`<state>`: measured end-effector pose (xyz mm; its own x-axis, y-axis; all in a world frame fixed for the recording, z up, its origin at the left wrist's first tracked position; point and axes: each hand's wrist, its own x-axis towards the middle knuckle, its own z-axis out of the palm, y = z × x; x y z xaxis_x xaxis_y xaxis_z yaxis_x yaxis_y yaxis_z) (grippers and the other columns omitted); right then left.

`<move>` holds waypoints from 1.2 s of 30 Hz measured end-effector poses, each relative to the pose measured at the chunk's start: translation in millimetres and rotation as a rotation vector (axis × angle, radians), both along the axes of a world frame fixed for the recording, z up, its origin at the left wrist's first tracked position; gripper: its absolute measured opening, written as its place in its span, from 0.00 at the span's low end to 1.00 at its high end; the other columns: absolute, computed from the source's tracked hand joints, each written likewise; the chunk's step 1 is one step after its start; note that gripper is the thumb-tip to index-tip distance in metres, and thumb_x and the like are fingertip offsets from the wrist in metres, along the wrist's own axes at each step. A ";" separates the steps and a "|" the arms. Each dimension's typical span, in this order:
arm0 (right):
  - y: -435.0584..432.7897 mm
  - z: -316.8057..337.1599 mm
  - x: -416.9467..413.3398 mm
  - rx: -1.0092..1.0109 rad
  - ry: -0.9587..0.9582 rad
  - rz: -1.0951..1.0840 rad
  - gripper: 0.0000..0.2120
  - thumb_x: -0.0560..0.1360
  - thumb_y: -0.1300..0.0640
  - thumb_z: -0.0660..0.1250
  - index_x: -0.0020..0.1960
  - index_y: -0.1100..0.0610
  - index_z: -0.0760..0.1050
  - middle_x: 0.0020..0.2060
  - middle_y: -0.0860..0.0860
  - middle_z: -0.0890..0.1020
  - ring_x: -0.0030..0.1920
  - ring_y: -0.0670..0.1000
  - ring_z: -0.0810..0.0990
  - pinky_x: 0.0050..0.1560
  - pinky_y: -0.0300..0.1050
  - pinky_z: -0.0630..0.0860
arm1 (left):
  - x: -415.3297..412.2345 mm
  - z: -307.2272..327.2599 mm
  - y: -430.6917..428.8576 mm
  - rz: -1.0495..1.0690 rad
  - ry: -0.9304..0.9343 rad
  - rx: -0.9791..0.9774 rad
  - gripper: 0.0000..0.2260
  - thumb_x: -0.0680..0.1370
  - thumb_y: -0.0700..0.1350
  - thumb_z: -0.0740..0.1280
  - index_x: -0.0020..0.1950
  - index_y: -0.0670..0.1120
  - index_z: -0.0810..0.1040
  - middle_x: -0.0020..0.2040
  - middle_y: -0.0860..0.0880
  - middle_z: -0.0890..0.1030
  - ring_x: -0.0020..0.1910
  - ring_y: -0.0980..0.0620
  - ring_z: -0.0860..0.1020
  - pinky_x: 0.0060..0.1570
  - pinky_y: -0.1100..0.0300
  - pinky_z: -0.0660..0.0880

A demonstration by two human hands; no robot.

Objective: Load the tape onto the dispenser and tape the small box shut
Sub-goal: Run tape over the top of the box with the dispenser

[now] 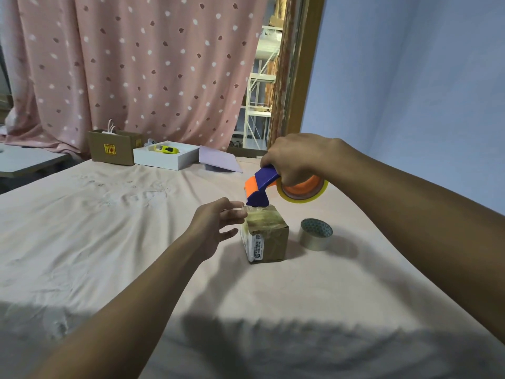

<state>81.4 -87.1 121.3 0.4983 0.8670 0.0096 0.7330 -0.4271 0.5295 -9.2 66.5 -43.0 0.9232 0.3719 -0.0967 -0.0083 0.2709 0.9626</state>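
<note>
A small brown cardboard box (269, 237) with a white label stands on the cloth-covered table, with clear tape across its top. My right hand (296, 157) grips a blue and orange tape dispenser (261, 187) that carries a yellowish clear tape roll (303, 194). The dispenser's nose touches the far left corner of the box top. My left hand (216, 227) is at the box's left side with fingers spread, fingertips at the top edge where the tape end lies. A second tape roll (315, 233) lies on the cloth just right of the box.
At the far edge of the table (109, 228) stand a brown carton (113, 146), a white tray (166, 157) with a yellow tool, and a tilted pale lid (218, 160). A pink curtain hangs behind. A blue wall is on the right.
</note>
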 end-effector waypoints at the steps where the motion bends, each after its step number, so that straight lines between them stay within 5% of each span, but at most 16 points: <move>1: 0.2 -0.9 -0.4 -0.003 0.001 0.000 0.25 0.72 0.53 0.74 0.69 0.49 0.74 0.52 0.51 0.81 0.51 0.53 0.78 0.47 0.48 0.77 | 0.1 -1.1 1.7 -0.011 0.026 -0.003 0.11 0.76 0.42 0.62 0.51 0.44 0.84 0.40 0.46 0.86 0.46 0.48 0.83 0.53 0.49 0.75; 15: 5.3 -21.6 0.6 -0.086 -0.026 -0.012 0.20 0.73 0.54 0.72 0.65 0.48 0.75 0.49 0.50 0.81 0.48 0.54 0.78 0.44 0.49 0.78 | 11.5 -21.8 -2.9 0.140 0.078 0.070 0.07 0.77 0.35 0.65 0.43 0.39 0.83 0.33 0.46 0.76 0.30 0.48 0.74 0.39 0.57 0.75; 27: -7.3 -42.5 20.9 -0.059 0.060 -0.060 0.26 0.72 0.53 0.73 0.69 0.47 0.73 0.55 0.51 0.82 0.52 0.52 0.78 0.48 0.49 0.80 | 20.1 -47.4 -30.4 0.299 0.066 0.325 0.05 0.77 0.41 0.61 0.49 0.48 0.76 0.48 0.44 0.83 0.43 0.46 0.78 0.45 0.50 0.76; 36: -14.1 -46.8 27.4 -0.032 0.071 -0.040 0.26 0.73 0.53 0.72 0.70 0.46 0.72 0.57 0.50 0.82 0.53 0.51 0.76 0.46 0.47 0.75 | 17.2 -54.7 -37.8 0.359 0.009 0.542 0.11 0.75 0.40 0.68 0.57 0.45 0.76 0.51 0.50 0.80 0.47 0.51 0.79 0.47 0.56 0.74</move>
